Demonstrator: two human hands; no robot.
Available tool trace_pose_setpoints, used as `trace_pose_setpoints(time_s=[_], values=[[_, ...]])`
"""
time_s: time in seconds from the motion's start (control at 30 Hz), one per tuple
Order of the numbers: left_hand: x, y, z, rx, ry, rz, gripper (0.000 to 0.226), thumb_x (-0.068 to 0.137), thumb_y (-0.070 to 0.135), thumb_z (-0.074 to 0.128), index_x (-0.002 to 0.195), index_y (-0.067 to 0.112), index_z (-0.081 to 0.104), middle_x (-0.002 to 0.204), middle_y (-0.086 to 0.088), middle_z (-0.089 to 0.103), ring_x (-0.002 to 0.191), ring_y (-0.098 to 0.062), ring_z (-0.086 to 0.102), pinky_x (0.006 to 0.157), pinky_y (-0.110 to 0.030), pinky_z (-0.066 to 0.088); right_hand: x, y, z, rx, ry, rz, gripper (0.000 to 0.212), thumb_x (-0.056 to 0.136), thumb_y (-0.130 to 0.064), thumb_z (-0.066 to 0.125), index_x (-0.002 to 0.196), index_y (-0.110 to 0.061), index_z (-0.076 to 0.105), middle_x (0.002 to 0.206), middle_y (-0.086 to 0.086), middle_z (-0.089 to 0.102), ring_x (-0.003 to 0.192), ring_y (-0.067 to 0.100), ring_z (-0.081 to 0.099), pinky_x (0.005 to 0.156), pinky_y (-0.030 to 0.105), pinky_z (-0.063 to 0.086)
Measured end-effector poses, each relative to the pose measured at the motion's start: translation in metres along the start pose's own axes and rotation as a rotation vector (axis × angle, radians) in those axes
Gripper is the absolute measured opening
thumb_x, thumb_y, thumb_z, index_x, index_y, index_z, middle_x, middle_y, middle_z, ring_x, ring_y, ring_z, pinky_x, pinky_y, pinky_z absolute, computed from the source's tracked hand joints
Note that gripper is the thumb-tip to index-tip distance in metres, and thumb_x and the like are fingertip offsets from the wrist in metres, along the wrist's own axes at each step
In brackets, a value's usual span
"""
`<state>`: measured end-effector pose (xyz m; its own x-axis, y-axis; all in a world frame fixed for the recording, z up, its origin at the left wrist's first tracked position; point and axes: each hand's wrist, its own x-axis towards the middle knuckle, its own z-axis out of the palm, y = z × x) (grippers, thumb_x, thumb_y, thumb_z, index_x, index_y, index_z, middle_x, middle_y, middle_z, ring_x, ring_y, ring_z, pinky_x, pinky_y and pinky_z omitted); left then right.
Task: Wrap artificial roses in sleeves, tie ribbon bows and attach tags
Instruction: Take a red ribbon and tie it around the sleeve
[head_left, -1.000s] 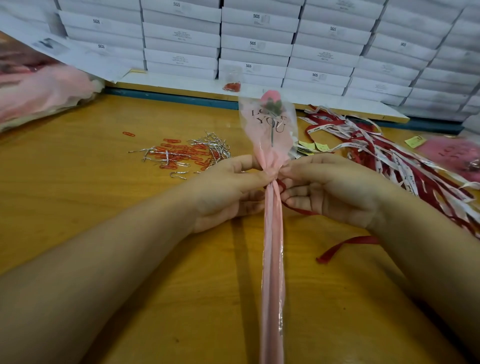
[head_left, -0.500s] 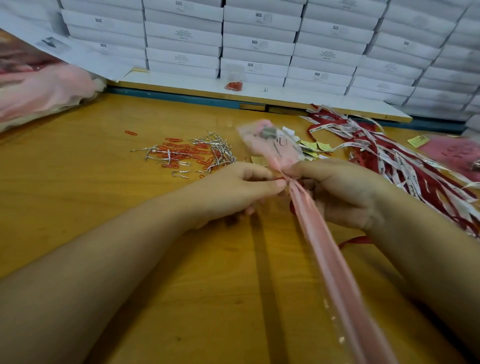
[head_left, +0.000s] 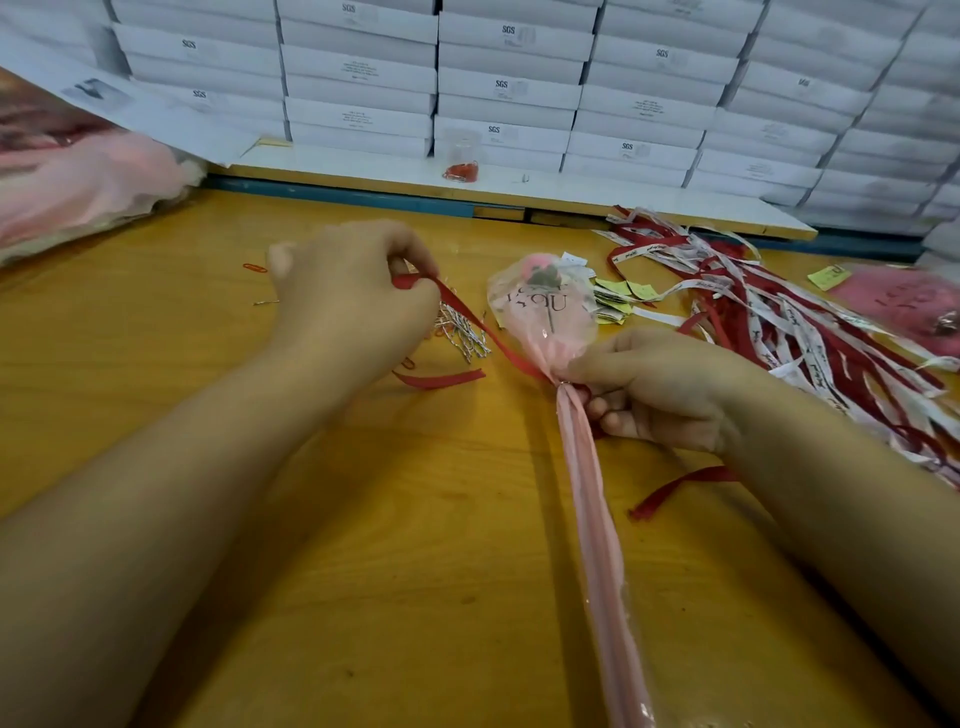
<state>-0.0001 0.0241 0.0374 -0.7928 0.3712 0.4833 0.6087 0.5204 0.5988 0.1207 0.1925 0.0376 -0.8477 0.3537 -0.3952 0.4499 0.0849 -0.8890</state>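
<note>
A pink artificial rose in a clear pink sleeve (head_left: 545, 317) lies tilted across the wooden table (head_left: 156, 395), its long tail (head_left: 597, 545) running toward me. My right hand (head_left: 660, 389) pinches the gathered neck of the sleeve. A red ribbon (head_left: 483, 332) circles that neck and stretches taut up to the left, where my left hand (head_left: 353, 291) grips its end. One loose ribbon end (head_left: 441, 378) lies under my left wrist; another (head_left: 680, 488) trails below my right wrist.
A heap of red and white ribbons (head_left: 779, 312) lies right, with yellow tags (head_left: 623, 293) beside the rose. Silver wire ties and red clips (head_left: 462, 332) sit centre. Pink sleeves (head_left: 78, 192) pile far left; a pink sleeve (head_left: 904, 306) far right. White boxes (head_left: 509, 88) line the back.
My left hand left the sleeve neck and moved up and left, pulling the red ribbon taut. The rose shifted right and tipped down onto the table.
</note>
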Motion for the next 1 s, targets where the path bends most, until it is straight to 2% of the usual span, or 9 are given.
trace_pose_setpoints(time_s=[0.1, 0.17, 0.23, 0.37, 0.47, 0.53, 0.77, 0.9, 1.0], values=[[-0.001, 0.010, -0.003, -0.564, -0.153, -0.299, 0.022, 0.084, 0.006, 0.055, 0.079, 0.023, 0.069, 0.079, 0.004, 0.063, 0.078, -0.011, 0.060, 0.071, -0.030, 0.049, 0.000, 0.001, -0.003, -0.018, -0.024, -0.009, 0.016, 0.086, -0.008, 0.066, 0.073, -0.001, 0.067, 0.052, 0.002, 0.060, 0.041, 0.003, 0.052, 0.039, 0.013, 0.044], [-0.002, 0.014, -0.008, -0.930, -0.283, -0.479, 0.018, 0.083, 0.008, 0.052, 0.085, 0.014, 0.068, 0.063, 0.004, 0.054, 0.057, -0.008, 0.056, 0.055, -0.023, 0.050, 0.000, 0.001, -0.006, -0.008, -0.041, -0.012, 0.011, 0.085, -0.006, 0.066, 0.076, 0.000, 0.068, 0.055, 0.003, 0.062, 0.043, 0.004, 0.054, 0.041, 0.013, 0.045], [0.000, 0.012, -0.012, -1.048, -0.398, -0.538, 0.021, 0.086, 0.022, 0.049, 0.089, 0.010, 0.066, 0.054, 0.004, 0.047, 0.043, -0.007, 0.046, 0.048, -0.019, 0.047, -0.001, 0.000, -0.008, -0.007, -0.061, -0.017, 0.008, 0.084, -0.004, 0.067, 0.077, -0.001, 0.069, 0.058, 0.003, 0.064, 0.044, 0.003, 0.055, 0.041, 0.012, 0.046], [0.002, 0.007, -0.008, -0.537, -0.522, -0.406, 0.038, 0.097, 0.042, 0.041, 0.091, 0.011, 0.062, 0.045, 0.004, 0.056, 0.032, -0.007, 0.037, 0.042, -0.017, 0.045, 0.000, -0.003, -0.011, -0.055, -0.089, -0.035, 0.010, 0.088, -0.009, 0.064, 0.079, -0.005, 0.068, 0.061, 0.001, 0.066, 0.044, 0.002, 0.053, 0.039, 0.013, 0.043], [0.001, 0.002, 0.004, -0.047, -0.522, -0.254, 0.027, 0.095, 0.026, 0.050, 0.080, 0.010, 0.066, 0.047, 0.000, 0.061, 0.035, -0.015, 0.050, 0.040, -0.018, 0.041, 0.000, -0.002, -0.014, -0.091, -0.065, -0.052, 0.006, 0.087, -0.006, 0.062, 0.082, -0.007, 0.065, 0.063, 0.001, 0.067, 0.044, 0.003, 0.052, 0.036, 0.013, 0.037], [0.001, -0.002, 0.008, 0.068, -0.497, -0.199, 0.023, 0.092, 0.016, 0.052, 0.074, 0.013, 0.067, 0.041, 0.004, 0.058, 0.036, -0.016, 0.054, 0.041, -0.018, 0.042, 0.001, -0.001, -0.015, -0.118, -0.040, -0.072, 0.006, 0.085, -0.003, 0.063, 0.083, -0.008, 0.065, 0.065, 0.003, 0.067, 0.044, 0.003, 0.050, 0.036, 0.013, 0.032], [0.008, -0.013, 0.002, 0.084, -0.414, -0.154, 0.019, 0.094, 0.031, 0.056, 0.077, 0.025, 0.057, 0.043, 0.011, 0.060, 0.052, -0.014, 0.063, 0.052, -0.023, 0.051, 0.001, -0.006, -0.027, -0.271, 0.075, -0.117, 0.011, 0.081, -0.015, 0.071, 0.082, -0.009, 0.061, 0.060, 0.005, 0.053, 0.060, 0.021, 0.044, 0.054, 0.029, 0.031], [0.007, -0.010, 0.000, 0.050, -0.507, -0.164, 0.021, 0.094, 0.035, 0.056, 0.079, 0.021, 0.063, 0.044, 0.014, 0.060, 0.038, -0.005, 0.055, 0.040, -0.015, 0.040, -0.002, -0.008, -0.042, -0.377, 0.096, -0.132, 0.019, 0.083, -0.021, 0.069, 0.087, -0.003, 0.062, 0.052, 0.004, 0.054, 0.039, 0.010, 0.049, 0.036, 0.019, 0.036], [0.009, -0.009, -0.008, -0.221, -0.624, -0.254, 0.024, 0.092, 0.031, 0.059, 0.081, 0.011, 0.067, 0.048, 0.007, 0.060, 0.035, -0.003, 0.047, 0.036, -0.014, 0.039, -0.006, -0.013, -0.051, -0.447, 0.014, -0.142, 0.034, 0.076, -0.030, 0.070, 0.097, -0.003, 0.064, 0.051, 0.002, 0.054, 0.041, 0.009, 0.050, 0.040, 0.021, 0.039]])
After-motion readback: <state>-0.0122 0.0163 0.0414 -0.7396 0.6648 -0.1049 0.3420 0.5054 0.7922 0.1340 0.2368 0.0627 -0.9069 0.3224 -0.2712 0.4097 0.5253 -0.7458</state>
